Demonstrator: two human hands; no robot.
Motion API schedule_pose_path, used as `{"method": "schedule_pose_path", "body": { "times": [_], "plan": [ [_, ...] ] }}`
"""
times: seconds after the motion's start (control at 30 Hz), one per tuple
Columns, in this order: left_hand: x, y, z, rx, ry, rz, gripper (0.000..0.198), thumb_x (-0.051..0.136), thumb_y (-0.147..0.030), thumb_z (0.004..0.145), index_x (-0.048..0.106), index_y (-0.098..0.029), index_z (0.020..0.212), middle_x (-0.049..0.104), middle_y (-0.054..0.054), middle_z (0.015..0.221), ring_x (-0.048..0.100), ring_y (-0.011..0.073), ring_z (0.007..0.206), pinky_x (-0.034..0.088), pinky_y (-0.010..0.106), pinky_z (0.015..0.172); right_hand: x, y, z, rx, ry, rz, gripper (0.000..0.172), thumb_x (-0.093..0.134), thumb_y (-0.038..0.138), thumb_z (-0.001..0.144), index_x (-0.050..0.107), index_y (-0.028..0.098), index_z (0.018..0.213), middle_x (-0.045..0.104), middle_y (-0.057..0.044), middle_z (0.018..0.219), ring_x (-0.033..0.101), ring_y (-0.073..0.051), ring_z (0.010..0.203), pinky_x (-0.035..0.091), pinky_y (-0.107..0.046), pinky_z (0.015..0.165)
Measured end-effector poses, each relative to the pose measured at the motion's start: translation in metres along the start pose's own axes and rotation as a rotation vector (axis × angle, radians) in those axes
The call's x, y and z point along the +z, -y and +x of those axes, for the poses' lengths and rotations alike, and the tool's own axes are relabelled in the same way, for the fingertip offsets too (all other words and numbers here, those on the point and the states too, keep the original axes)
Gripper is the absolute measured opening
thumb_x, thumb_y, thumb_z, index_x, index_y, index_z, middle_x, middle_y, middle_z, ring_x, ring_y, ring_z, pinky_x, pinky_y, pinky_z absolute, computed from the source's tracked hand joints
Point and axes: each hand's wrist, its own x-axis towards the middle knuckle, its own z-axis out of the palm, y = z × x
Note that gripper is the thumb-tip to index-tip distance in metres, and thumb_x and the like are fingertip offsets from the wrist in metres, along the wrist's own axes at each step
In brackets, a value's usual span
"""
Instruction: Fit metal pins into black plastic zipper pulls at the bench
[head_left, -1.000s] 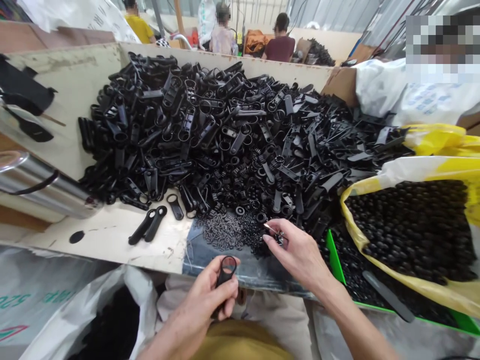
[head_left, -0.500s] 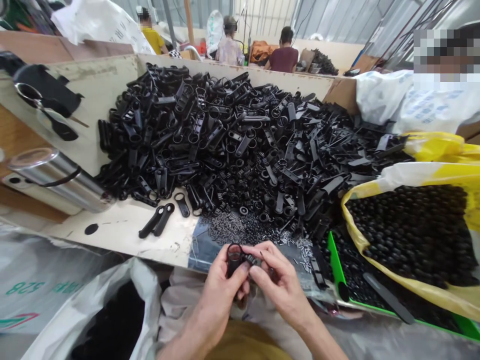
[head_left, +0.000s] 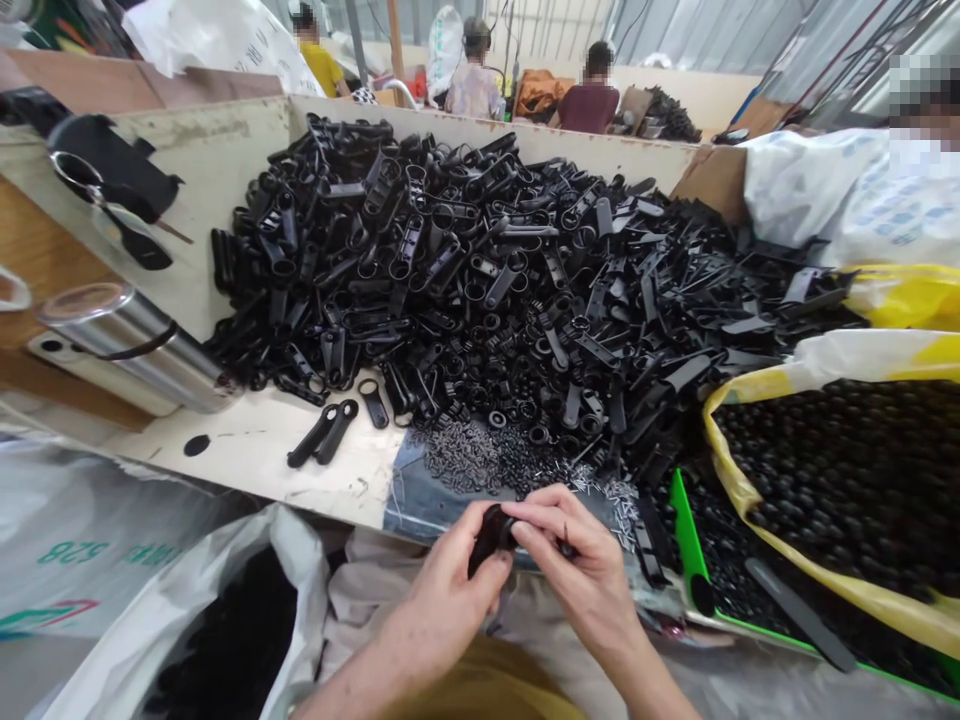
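Observation:
Low in front of me, my left hand (head_left: 450,585) is closed around a black plastic part (head_left: 487,540), which my fingers partly cover. My right hand (head_left: 585,570) meets it from the right, with thumb and fingertips pinched at the part's edge. A small dark piece (head_left: 568,546) shows between the fingers of my right hand; its kind is unclear. Just beyond the hands lie small grey metal pieces (head_left: 465,455) and thin silvery pins (head_left: 624,510). Behind them rises a heap of black plastic handle-like parts (head_left: 405,250), several with ring ends.
To the left stand a steel thermos (head_left: 139,345) and three loose black handle parts (head_left: 341,430). An open white sack (head_left: 300,570) is below. On the right are a green-edged tray (head_left: 686,540) and a yellow sack (head_left: 724,450) of black pieces. People sit at the back.
My left hand has turned the black part, so its ring end no longer faces up. My right fingers have moved against it. The whole view has shifted slightly.

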Motion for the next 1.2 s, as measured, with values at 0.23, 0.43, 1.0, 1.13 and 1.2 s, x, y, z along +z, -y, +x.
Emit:
{"method": "schedule_pose_path", "body": {
  "times": [0.23,0.43,1.0,1.13,1.2],
  "plan": [
    [0.001,-0.004,-0.006,0.014,-0.039,0.154,0.031,0.056,-0.032,0.093,0.064,-0.021,0.121,0.053,-0.004,0.073,0.045,0.0135,0.061,0.039,0.025,0.057,-0.002,-0.004,-0.003,-0.101,0.052,-0.096,0.020,0.072,0.012,0.092,0.079,0.024,0.106,0.073,-0.002,0.088,0.065,-0.012,0.067,0.051,-0.020,0.057],
    [-0.001,-0.007,-0.006,0.003,0.028,0.201,0.020,0.054,-0.034,0.095,0.063,-0.020,0.107,0.055,-0.004,0.075,0.049,0.0144,0.067,0.041,0.025,0.062,-0.009,-0.006,-0.007,-0.276,0.112,-0.195,0.018,0.069,0.009,0.095,0.076,0.020,0.107,0.070,-0.005,0.090,0.068,-0.014,0.075,0.056,-0.021,0.064],
    [-0.014,-0.021,-0.025,-0.059,0.270,0.579,0.031,0.049,-0.038,0.095,0.067,-0.019,0.111,0.074,0.012,0.107,0.067,0.0307,0.104,0.048,0.042,0.089,-0.038,0.004,0.007,-0.509,0.768,-0.366,0.026,0.043,0.015,0.108,0.068,0.016,0.113,0.067,-0.007,0.089,0.063,-0.016,0.070,0.046,-0.026,0.056],
    [-0.011,-0.021,-0.036,-0.044,0.270,0.571,0.031,0.049,-0.037,0.097,0.065,-0.019,0.117,0.074,0.011,0.109,0.068,0.0294,0.102,0.049,0.039,0.087,-0.040,0.004,0.004,-0.466,0.752,-0.304,0.025,0.048,0.017,0.108,0.071,0.019,0.116,0.064,-0.005,0.088,0.060,-0.015,0.067,0.045,-0.026,0.054],
    [-0.009,-0.016,-0.038,-0.001,0.237,0.528,0.026,0.049,-0.034,0.098,0.064,-0.022,0.115,0.074,0.007,0.105,0.068,0.0258,0.097,0.050,0.036,0.084,-0.037,0.002,-0.001,-0.375,0.666,-0.236,0.025,0.054,0.022,0.107,0.069,0.024,0.126,0.061,-0.003,0.089,0.060,-0.015,0.069,0.046,-0.025,0.057]
  ]
}}
